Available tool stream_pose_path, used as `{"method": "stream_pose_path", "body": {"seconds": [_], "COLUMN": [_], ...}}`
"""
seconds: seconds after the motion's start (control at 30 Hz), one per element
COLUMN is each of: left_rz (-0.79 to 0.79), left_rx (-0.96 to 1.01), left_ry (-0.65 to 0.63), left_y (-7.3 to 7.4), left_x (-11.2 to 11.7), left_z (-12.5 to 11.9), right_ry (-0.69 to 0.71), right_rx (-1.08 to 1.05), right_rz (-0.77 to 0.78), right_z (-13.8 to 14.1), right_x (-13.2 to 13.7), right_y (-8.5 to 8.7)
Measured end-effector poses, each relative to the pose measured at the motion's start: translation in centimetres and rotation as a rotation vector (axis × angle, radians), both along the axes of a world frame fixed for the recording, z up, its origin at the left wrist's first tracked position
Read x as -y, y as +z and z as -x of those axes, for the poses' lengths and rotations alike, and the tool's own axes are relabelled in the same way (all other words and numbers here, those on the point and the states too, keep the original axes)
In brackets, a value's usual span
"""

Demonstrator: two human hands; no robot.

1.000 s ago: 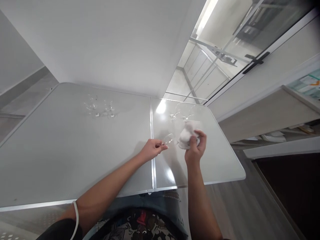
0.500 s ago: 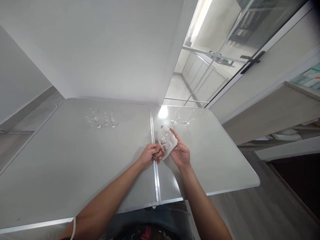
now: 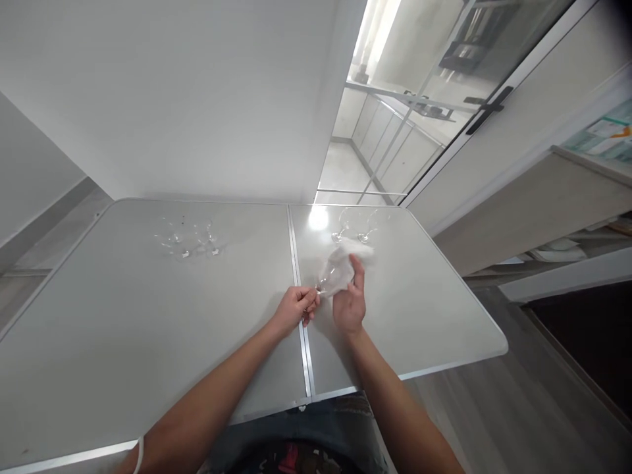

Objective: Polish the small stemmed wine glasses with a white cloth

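My left hand (image 3: 295,308) pinches the stem and foot of a clear wine glass (image 3: 332,275) held tilted above the grey table (image 3: 148,316). My right hand (image 3: 349,299) presses a white cloth (image 3: 351,258) against the glass bowl, fingers curled round it. Both hands hover near the table's centre seam. Two clear glasses (image 3: 353,227) stand just beyond the hands at the far edge.
Several more clear glasses (image 3: 190,237) stand at the far left part of the table. A white wall rises behind; a glass door (image 3: 419,105) is at the right. A wooden shelf unit (image 3: 543,210) stands to the right of the table.
The glass was laid sideways between my hands, then brought upright near the seam; now it tilts right again with the cloth wrapped on the bowl's far side.
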State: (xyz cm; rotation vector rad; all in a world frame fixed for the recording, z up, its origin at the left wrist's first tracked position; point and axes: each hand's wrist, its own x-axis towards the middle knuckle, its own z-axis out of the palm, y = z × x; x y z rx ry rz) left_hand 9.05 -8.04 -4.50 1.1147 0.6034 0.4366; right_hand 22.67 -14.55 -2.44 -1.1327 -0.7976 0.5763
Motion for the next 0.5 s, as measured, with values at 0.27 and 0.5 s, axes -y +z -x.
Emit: {"method": "stream_pose_path", "body": {"seconds": [0.27,0.5], "left_rz": [-0.926,-1.283], "left_rx": [-0.372,-0.402], "left_ry": [0.148,-0.042], "left_y": [-1.2,-0.7], "left_x": [-1.0,-0.6], "left_z": [1.2,1.9], "right_ry": [0.277,0.620], "right_rx": [0.997,0.673], "right_rz": [0.102,0.335], "right_z": [-1.9,-5.7], "right_x": [-0.6,-2.1], "right_y": [0.2,5.4]}}
